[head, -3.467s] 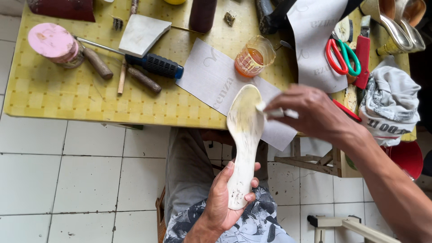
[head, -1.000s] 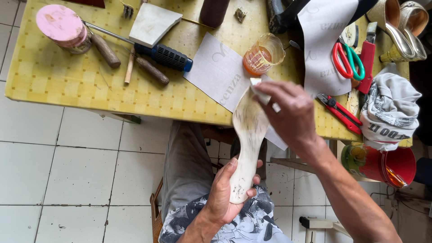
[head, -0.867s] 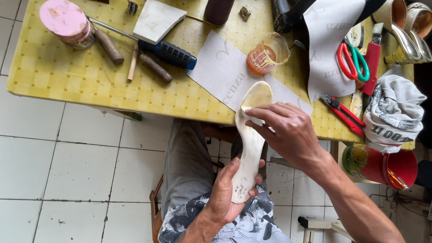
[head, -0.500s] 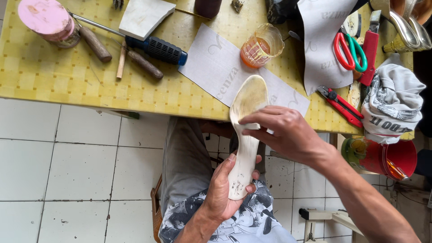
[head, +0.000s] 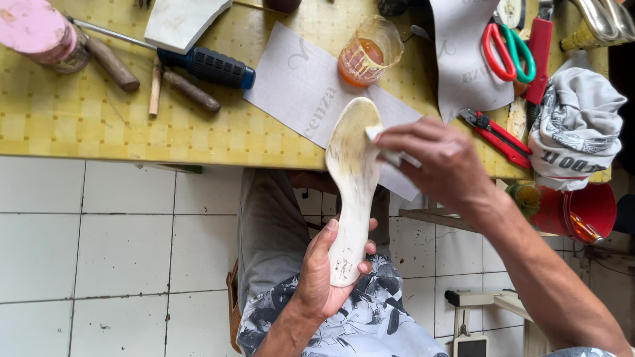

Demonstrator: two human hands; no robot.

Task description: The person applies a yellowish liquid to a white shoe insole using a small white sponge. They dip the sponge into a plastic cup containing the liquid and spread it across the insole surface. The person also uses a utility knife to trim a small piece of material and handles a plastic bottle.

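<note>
While the left hand (head: 321, 274) grips the narrow heel end of a pale shoe insole (head: 354, 178) over the lap, thumb on one edge and fingers curled round the back, the right hand (head: 440, 162) pinches a small whitish applicator (head: 390, 151) against the broad toe end, at about one o'clock from the left hand. The step in hand looks like spreading glue over the forepart of the insole; the yellowish smears suggest the toe area is partly coated while the waist and heel look drier. The next stroke would call for a steady hold at the heel and light, even pressure so the film stays thin to the edges.

The insole is stiff, matt and board-like, spoon-shaped, wide at the toe and tapering to the heel, with dark specks near the bottom. At twelve o'clock from it stands a clear plastic cup (head: 369, 51) of orange liquid, on a grey sheet of lining material (head: 297, 89) lying flat on the yellow checked table (head: 79, 125). At eleven o'clock lies a screwdriver (head: 205, 65) with a ribbed black-and-blue handle; at two o'clock, scissors (head: 509, 49) with red and green loops
</note>
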